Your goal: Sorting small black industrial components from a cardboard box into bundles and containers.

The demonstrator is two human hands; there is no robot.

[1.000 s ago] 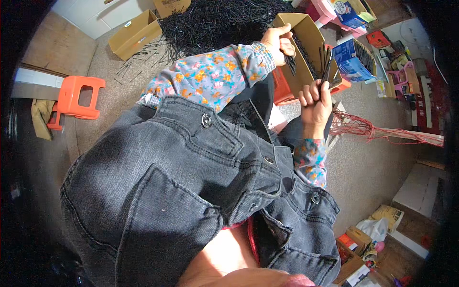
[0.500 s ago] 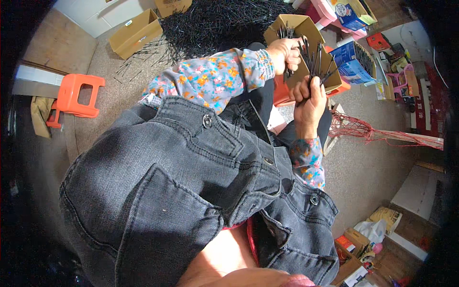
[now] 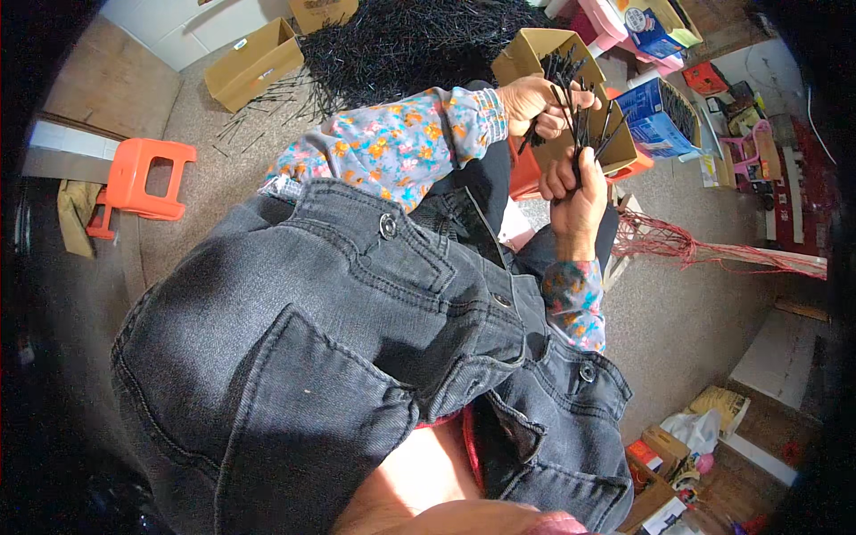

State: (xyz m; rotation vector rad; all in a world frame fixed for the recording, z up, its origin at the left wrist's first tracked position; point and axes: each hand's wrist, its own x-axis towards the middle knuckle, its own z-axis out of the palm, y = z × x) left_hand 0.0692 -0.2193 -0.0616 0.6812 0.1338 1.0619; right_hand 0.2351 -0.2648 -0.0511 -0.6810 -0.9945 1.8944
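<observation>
The left grip point(image 3: 535, 105) was curled around one bundle of thin black sticks point(image 3: 559, 67), its fingertips beside the sticks fanning out of the right grip point(image 3: 573, 189); whether they pinched any of those could not be told; the right grip was folded around a second bundle point(image 3: 580, 132) near its lower ends, thumb uppermost; good handling probably called for firm hold low down, tops kept apart and ends squared up, since crossed tips could snag; both bundles were in front of or over an open tan carton point(image 3: 544, 40), just beyond the grips; the sticks looked slim, dark and mostly straight; the right grip's were splayed at uneven heights, the left's packed closer, jutting above and below the fingers; a tangled heap of similar sticks point(image 3: 410, 45) lay beyond the left grip, a blue box point(image 3: 646, 118) rightward of both.
</observation>
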